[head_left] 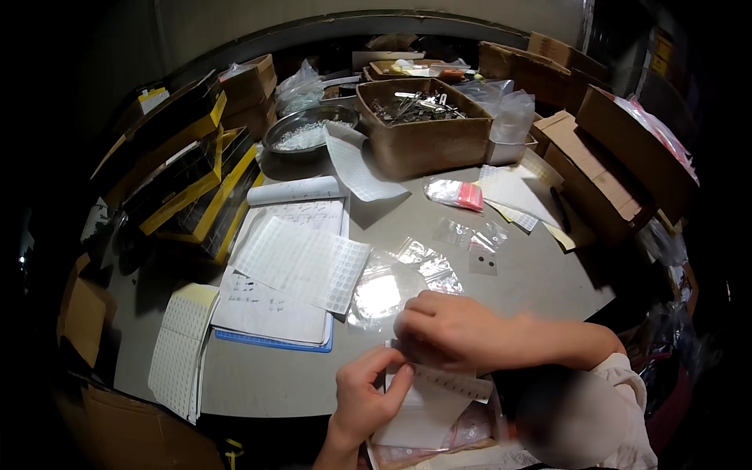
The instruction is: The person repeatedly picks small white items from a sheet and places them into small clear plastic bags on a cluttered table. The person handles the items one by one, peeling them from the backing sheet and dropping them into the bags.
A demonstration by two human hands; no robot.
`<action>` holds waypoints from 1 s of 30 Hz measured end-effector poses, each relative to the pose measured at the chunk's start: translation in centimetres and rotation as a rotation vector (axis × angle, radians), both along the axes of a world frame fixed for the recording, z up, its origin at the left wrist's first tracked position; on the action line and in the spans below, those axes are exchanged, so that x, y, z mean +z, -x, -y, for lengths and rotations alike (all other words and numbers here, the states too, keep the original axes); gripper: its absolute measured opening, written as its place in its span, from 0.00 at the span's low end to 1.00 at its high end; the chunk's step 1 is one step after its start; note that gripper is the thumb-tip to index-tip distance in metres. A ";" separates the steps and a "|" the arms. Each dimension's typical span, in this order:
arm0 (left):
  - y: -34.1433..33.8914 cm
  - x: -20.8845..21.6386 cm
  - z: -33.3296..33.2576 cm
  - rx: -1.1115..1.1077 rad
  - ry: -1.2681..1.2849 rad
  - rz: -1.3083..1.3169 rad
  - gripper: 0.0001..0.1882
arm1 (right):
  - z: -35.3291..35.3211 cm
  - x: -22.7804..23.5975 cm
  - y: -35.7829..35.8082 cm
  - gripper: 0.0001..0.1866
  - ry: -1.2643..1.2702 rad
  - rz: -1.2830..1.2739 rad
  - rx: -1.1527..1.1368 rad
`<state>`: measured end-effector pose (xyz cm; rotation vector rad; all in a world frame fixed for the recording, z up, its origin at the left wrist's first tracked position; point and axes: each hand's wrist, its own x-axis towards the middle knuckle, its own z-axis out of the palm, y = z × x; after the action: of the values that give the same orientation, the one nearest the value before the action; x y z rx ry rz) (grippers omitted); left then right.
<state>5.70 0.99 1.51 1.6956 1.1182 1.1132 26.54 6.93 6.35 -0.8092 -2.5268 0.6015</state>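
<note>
Close to the table's front edge, my left hand point(366, 395) pinches the edge of a white paper sheet point(423, 411) between thumb and fingers. My right hand point(450, 330) is just above it, its fingers curled down and closed; whatever they hold, if anything, is hidden. A narrow pale strip with small marks point(462, 385) lies across the sheet below my right hand. Under the sheet is an open box with clear, red-edged plastic bags point(474, 431). Just beyond my hands lie small clear zip bags point(429, 262) and a tiny bag with two dark dots point(483, 262).
Label sheets point(301, 262) cover a notebook on a blue clipboard point(274, 338). Farther back stand a metal bowl of small clear pieces point(274, 149) and a carton of metal parts point(423, 145). Black-and-yellow boxes point(223, 196) stack at left, cardboard boxes point(595, 180) at right.
</note>
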 end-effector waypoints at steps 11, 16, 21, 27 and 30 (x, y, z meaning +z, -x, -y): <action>-0.4 -1.8 0.3 0.075 0.146 0.237 0.04 | -2.5 1.3 -3.5 0.14 -0.223 -0.115 -0.103; -0.5 -1.3 0.2 0.089 0.143 0.173 0.05 | -12.9 -1.8 -9.3 0.13 0.211 -0.013 -0.540; 0.0 -0.9 0.4 0.082 0.186 0.115 0.04 | -13.7 -3.2 -9.1 0.16 0.212 0.150 -0.644; -0.6 -1.5 0.3 0.120 0.149 0.202 0.05 | -14.3 -1.9 -9.7 0.19 0.083 0.438 -0.641; -0.3 -2.0 0.1 0.119 0.127 0.231 0.05 | -14.2 0.8 -10.4 0.21 0.214 0.483 -0.664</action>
<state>5.99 0.87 -0.54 1.3795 1.1280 1.2499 36.90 21.11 7.13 -1.9588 -2.3637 0.4833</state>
